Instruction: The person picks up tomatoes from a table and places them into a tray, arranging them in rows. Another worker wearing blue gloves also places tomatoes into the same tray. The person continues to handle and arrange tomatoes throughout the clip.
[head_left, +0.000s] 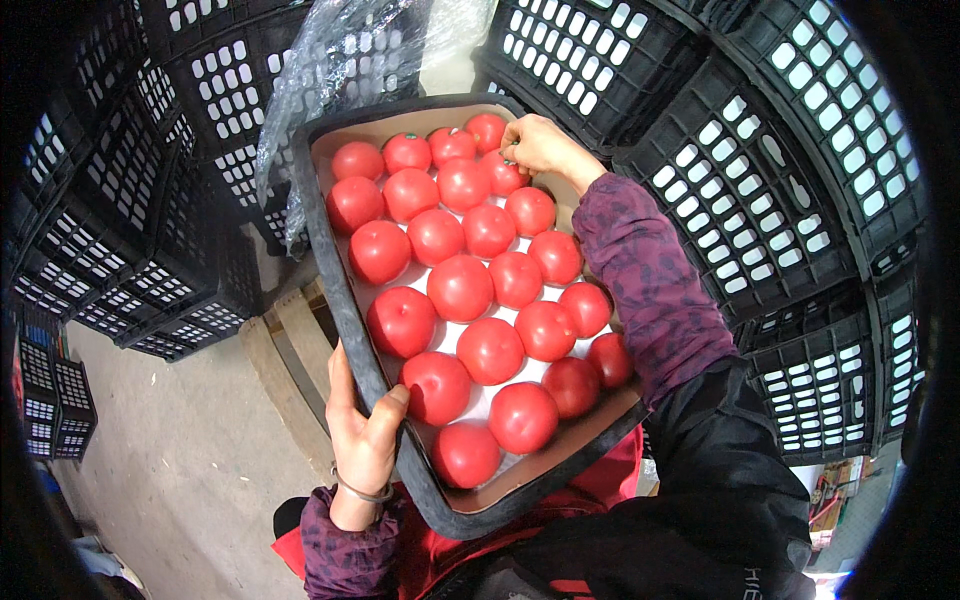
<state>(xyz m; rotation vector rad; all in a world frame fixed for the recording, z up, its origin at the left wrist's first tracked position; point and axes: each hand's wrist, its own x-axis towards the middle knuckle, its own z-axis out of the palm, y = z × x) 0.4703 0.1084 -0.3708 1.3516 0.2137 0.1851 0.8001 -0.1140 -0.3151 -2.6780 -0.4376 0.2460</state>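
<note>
A black plastic crate with a brown lining inside its walls sits before me at a slant. Red tomatoes fill it in uneven rows over a white bottom sheet. My left hand grips the crate's near left rim, with the thumb over the edge. At the far right corner, the curled fingers of my right hand touch a tomato beside a small green spot. Whether they pinch something is hidden. Small green spots also show on a far-row tomato and its neighbour.
Stacked black perforated crates rise at the right and left. Clear plastic film hangs over crates behind the tomatoes. A wooden pallet lies on the concrete floor at the left, with part of a shoe below.
</note>
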